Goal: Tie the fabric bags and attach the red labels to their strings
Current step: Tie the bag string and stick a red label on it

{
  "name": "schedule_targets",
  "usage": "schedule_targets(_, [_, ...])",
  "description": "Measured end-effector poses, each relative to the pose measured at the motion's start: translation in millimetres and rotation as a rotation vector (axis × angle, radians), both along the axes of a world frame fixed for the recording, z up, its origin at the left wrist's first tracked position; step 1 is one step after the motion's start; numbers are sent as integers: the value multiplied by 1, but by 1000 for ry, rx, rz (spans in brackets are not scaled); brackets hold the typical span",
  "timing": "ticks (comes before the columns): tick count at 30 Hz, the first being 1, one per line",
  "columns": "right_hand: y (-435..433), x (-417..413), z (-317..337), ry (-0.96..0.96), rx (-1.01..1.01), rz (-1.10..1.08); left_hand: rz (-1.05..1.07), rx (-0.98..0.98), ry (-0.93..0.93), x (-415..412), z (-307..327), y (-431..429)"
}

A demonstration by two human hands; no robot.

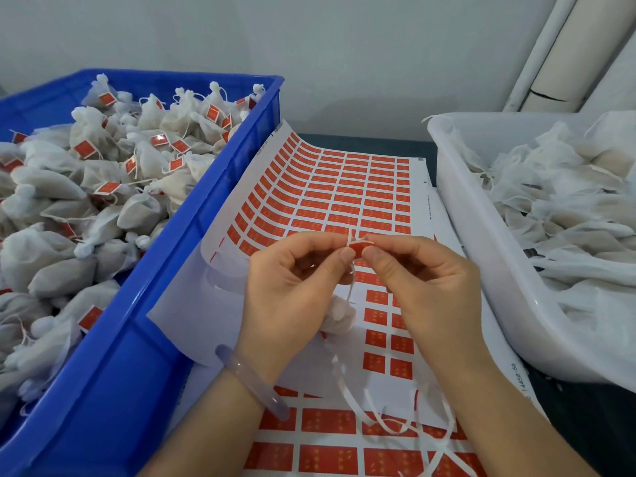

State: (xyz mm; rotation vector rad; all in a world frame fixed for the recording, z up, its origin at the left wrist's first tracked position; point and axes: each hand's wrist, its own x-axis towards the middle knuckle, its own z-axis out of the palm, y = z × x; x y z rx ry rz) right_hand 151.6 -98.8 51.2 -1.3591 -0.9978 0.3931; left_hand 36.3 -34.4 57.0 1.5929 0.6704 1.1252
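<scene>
Centrally, left hand (292,280) and right hand (423,280) each pinch the red label (358,250), folded over the string (351,280); its fabric bag (339,316) dangles below, partly hidden by the left palm. Blue crate (155,304) of labelled bags flanks left, white tub (481,256) right, label sheet (344,187) beneath

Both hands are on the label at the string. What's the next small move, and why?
Likely squeeze the red label closed over the string: the left hand and right hand both pinch it, its fold looks unfinished, and the bag hangs below, not yet in the blue crate.
</scene>
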Motion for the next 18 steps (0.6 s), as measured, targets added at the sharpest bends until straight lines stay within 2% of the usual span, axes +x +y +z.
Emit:
schedule_targets(6, [3,0,-1,22,-15,-1,-33,11,8,0,-1,-1])
schedule_targets(11, [3,2,-1,53,-67,93,-39,-1,4,0,-1,0])
schedule_targets(18, [2,4,-4,43,-41,95,-32,-12,2,-1,-1,1])
